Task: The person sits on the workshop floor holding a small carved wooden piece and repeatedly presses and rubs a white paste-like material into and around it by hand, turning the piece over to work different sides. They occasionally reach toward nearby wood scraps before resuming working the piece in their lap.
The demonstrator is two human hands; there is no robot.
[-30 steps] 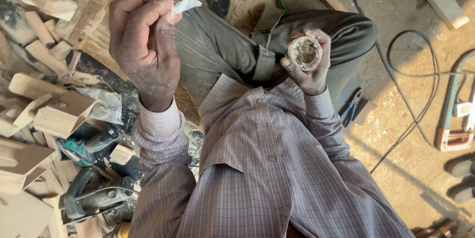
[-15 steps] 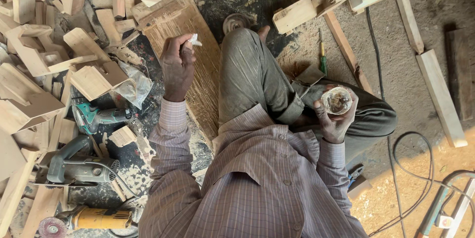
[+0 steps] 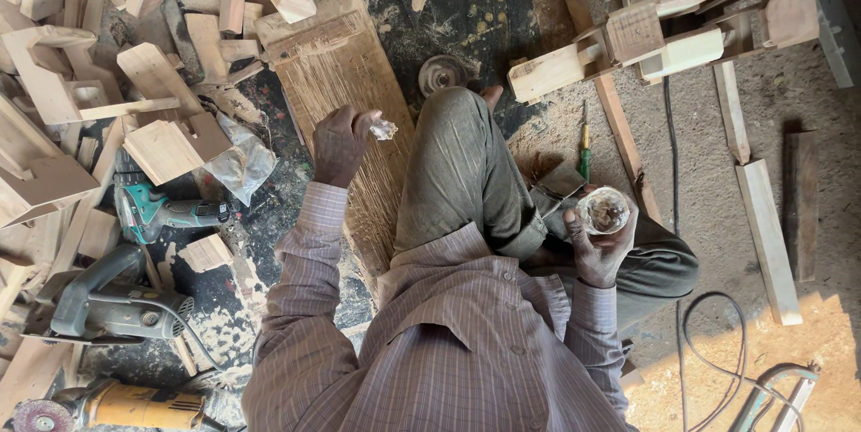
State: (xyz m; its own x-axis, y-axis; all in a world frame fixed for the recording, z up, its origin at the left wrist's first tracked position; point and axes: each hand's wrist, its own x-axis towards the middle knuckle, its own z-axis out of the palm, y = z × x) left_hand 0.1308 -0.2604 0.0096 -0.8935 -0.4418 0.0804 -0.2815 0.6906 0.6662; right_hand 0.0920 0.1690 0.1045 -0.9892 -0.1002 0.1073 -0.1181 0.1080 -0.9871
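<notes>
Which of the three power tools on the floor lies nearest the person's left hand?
The teal drill-like tool, just below-left of the left hand. The grey tool and yellow grinder lie farther down.

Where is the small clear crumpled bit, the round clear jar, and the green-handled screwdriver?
small clear crumpled bit [image 3: 384,130], head view, its middle, at the left hand's fingertips
round clear jar [image 3: 602,210], head view, its open top
green-handled screwdriver [image 3: 585,159], head view, its handle

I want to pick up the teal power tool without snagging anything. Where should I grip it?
Grip the teal tool round its slim body at the right end, coming from above. It lies flat on the floor, that end bare of scraps, while its bulkier left end sits tucked against wood blocks. Its cord can't be made out.
</notes>
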